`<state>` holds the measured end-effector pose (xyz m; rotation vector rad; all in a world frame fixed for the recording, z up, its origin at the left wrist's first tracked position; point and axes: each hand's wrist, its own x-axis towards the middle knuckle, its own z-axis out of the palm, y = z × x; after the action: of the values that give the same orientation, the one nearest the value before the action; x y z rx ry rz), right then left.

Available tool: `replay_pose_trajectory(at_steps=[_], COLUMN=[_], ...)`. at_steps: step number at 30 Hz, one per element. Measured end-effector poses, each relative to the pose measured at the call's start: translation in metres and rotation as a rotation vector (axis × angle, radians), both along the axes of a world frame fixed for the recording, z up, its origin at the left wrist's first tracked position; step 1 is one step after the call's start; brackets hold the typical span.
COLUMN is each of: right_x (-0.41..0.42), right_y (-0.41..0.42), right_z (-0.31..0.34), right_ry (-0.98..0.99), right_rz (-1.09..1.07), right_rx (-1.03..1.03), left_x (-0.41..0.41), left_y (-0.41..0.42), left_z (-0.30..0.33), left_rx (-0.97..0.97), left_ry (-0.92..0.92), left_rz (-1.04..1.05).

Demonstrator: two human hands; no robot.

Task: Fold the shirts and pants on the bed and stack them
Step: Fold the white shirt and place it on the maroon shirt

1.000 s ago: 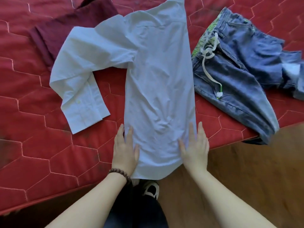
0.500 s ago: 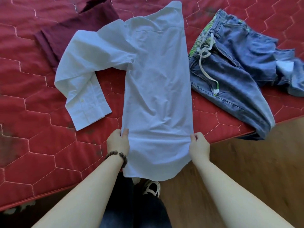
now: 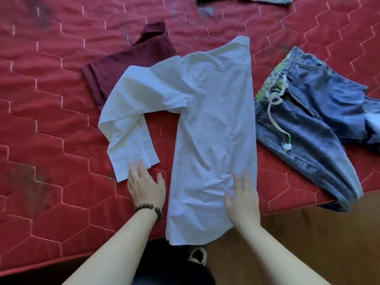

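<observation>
Both hands let go of shirt hem (image 3: 191,233); L hand (image 3: 146,186) now at sleeve cuff (image 3: 135,161).

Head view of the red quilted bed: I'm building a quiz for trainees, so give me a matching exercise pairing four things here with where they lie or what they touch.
Things:
1. white long-sleeved cotton shirt
2. dark maroon shirt
3. blue denim jeans with a white drawstring
4. left hand with a bead bracelet

Places:
A. at the bed's right edge, one leg hanging over
B. fingertips at the white sleeve's cuff
C. partly hidden under the white sleeve
D. spread mid-bed, hem hanging over the near edge, right hand flat on it

Pairs: 1-D, 2-C, 3-A, 4-B
</observation>
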<state>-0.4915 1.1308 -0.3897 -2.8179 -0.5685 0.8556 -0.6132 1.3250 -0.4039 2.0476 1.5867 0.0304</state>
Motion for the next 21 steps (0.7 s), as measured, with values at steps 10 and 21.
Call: replay_pose_trajectory(at_steps=[10, 21], right_x=[0.044, 0.082], right_y=[0.181, 0.303], right_z=[-0.002, -0.036], right_ry=[-0.152, -0.362], right_rz=[0.372, 0.663], right_rx=[0.163, -0.018], left_x=[0.011, -0.007], left_y=[0.154, 0.185], left_z=[-0.023, -0.034], left_rx=[-0.094, -0.208], left_ry=[0.019, -0.265], left_rz=[0.17, 0.272])
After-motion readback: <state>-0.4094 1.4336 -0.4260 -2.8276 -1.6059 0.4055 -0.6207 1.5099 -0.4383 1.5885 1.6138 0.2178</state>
